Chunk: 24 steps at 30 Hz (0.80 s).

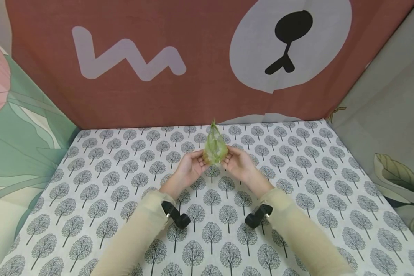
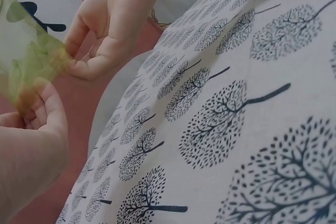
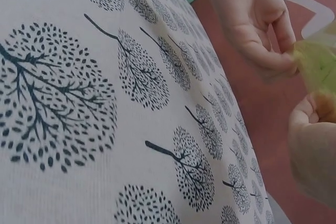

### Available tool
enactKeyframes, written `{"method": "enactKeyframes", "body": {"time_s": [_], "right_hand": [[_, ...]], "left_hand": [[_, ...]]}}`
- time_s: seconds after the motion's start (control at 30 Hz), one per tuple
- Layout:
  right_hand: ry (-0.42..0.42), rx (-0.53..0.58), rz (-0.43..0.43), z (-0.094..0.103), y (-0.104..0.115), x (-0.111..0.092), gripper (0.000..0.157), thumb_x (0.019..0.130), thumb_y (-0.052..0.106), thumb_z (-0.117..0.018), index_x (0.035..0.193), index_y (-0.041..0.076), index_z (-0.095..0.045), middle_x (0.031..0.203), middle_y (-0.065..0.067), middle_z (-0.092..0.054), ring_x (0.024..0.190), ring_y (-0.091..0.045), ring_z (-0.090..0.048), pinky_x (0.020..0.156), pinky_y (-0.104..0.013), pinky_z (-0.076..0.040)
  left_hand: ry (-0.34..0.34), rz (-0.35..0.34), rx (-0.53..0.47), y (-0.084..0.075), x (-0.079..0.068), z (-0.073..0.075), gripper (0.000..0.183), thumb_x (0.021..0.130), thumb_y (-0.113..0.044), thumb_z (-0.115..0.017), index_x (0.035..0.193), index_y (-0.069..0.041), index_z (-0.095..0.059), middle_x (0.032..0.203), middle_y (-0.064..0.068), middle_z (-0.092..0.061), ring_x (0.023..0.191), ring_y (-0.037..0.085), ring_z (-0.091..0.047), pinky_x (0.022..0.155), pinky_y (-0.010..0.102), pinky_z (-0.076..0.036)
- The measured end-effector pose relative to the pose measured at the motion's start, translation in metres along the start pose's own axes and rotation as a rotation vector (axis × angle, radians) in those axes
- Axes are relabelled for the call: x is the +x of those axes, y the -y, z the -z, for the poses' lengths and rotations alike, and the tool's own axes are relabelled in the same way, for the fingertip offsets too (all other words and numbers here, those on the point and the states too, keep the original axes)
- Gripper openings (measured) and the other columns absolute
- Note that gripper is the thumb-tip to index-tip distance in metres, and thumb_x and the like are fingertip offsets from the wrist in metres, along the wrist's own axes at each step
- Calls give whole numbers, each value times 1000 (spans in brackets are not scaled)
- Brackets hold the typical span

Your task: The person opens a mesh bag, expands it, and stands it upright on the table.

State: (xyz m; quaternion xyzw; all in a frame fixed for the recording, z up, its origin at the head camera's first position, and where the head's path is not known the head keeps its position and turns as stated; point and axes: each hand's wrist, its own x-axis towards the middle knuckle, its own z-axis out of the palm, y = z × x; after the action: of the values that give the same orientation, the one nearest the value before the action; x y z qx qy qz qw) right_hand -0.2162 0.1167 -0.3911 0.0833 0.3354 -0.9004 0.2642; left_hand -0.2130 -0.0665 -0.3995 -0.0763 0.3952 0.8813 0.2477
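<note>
A sheer green bag (image 1: 215, 150) of thin, see-through fabric is held up over the middle of the table, its upper part narrowing to a point. My left hand (image 1: 192, 167) pinches its lower left side between thumb and fingers. On the opposite side, my right hand (image 1: 240, 164) pinches the lower right corner. The left wrist view shows the green fabric (image 2: 39, 59) stretched between both sets of fingertips. From the right wrist, part of the bag (image 3: 319, 66) is cut off by the frame edge.
A white cloth with a tree print (image 1: 212, 234) covers the table. Behind it hangs a reddish-brown curtain (image 1: 200, 92) with a cartoon face. Patterned hangings stand at the left (image 1: 31, 126) and right (image 1: 386, 126). Each forearm wears a black wrist camera mount (image 1: 176, 215).
</note>
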Motion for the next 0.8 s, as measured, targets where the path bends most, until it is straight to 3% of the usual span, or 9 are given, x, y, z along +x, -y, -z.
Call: {"method": "enactKeyframes", "body": {"time_s": [0.3,0.53,0.8], "right_hand": [[-32,18,-56,-3,-2,0,20,103,14,-28,105,5,-46,93,-2,-58,85,-10,-57,79,-16,-54],[-50,31,-100,-4,-2,-1,22,104,15,-22,109,5,-41,95,-3,-60,87,-13,-61,84,-22,-56],[-19,57,-132,-4,0,-1,27,104,16,-19,111,3,-42,94,-5,-60,86,-14,-61,81,-21,-56]], "left_hand": [[-37,24,-57,0,0,1,18,103,-20,-32,100,-8,-45,93,0,-53,87,10,-54,85,18,-54],[-18,47,-45,-1,-3,2,18,103,-15,-33,96,-9,-49,83,-3,-56,79,7,-56,81,18,-55],[30,63,-66,-4,-5,4,20,103,-14,-31,103,-6,-50,89,0,-61,84,10,-61,83,18,-56]]}}
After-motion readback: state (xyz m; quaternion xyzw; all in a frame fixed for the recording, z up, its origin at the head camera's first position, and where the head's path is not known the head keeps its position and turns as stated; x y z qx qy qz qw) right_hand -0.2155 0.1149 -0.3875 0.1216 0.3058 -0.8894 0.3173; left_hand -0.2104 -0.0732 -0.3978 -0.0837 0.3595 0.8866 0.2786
